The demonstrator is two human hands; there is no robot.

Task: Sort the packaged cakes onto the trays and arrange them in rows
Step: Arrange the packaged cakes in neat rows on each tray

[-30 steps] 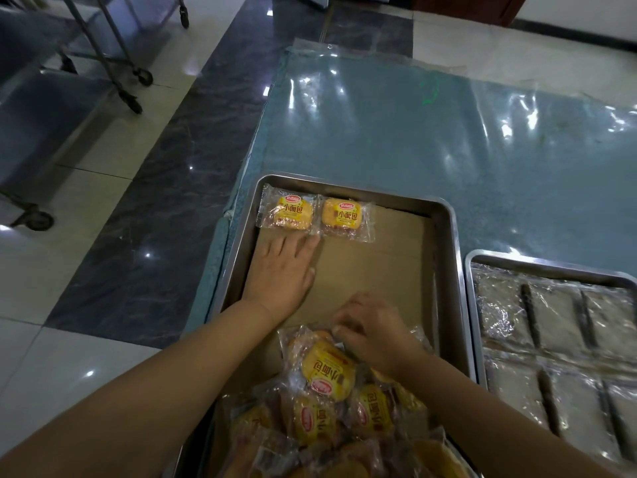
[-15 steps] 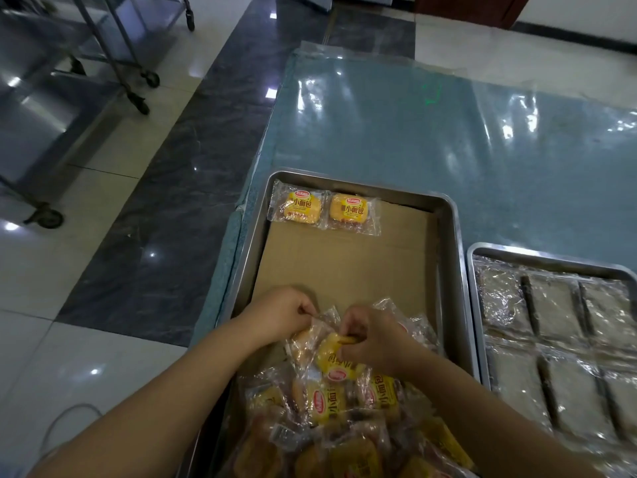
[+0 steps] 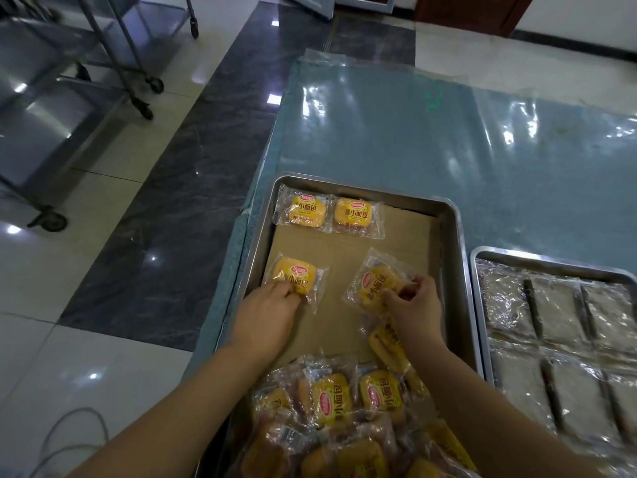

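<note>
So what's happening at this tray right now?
A person is laying out yellow packaged cakes on a cardboard-lined metal tray. Two cakes sit side by side at the far edge. The left hand presses one cake down near the left wall; the right hand holds another, tilted. A loose pile waits at the near end.

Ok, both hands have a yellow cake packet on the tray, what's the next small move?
Probably slide the right hand's tilted yellow cake packet up beside the two packets in the far row: that row stops mid-way across the cardboard-lined steel tray, leaving bare space to their right.
</note>
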